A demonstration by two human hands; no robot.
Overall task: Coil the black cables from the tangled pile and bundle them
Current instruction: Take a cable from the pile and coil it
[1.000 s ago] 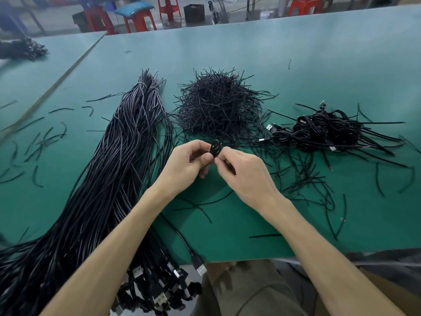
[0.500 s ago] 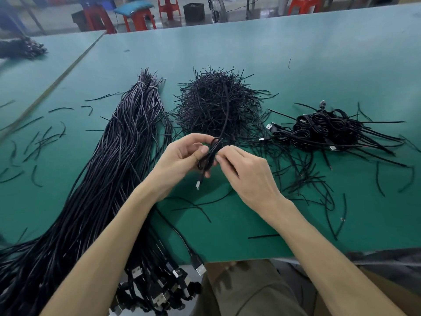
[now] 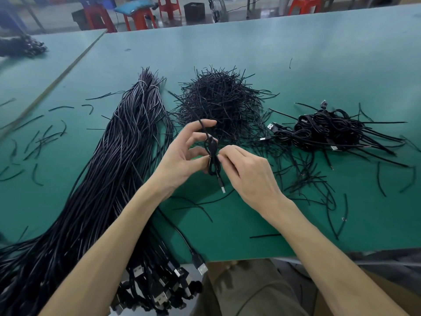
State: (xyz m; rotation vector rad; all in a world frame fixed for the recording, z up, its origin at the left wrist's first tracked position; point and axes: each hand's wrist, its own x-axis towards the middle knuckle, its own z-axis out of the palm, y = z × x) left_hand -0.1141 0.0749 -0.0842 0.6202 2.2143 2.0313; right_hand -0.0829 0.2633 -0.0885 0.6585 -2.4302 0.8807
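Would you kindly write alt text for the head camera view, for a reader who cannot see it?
The left hand and right hand pinch a small coiled cable between them over a green table. A long sheaf of loose cables lies to their left, a heap of short ties behind, and a pile of coiled cables to the right.

light: even, bright overhead | shadows: soft | edges: wide-angle bowing | far background: slightly soft

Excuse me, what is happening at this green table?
A person's left hand and right hand pinch a small coiled black cable above the green table, with a thin black tie strand sticking up from it. Long uncoiled black cables lie left, a heap of black ties behind, and a pile of coiled black cables right.
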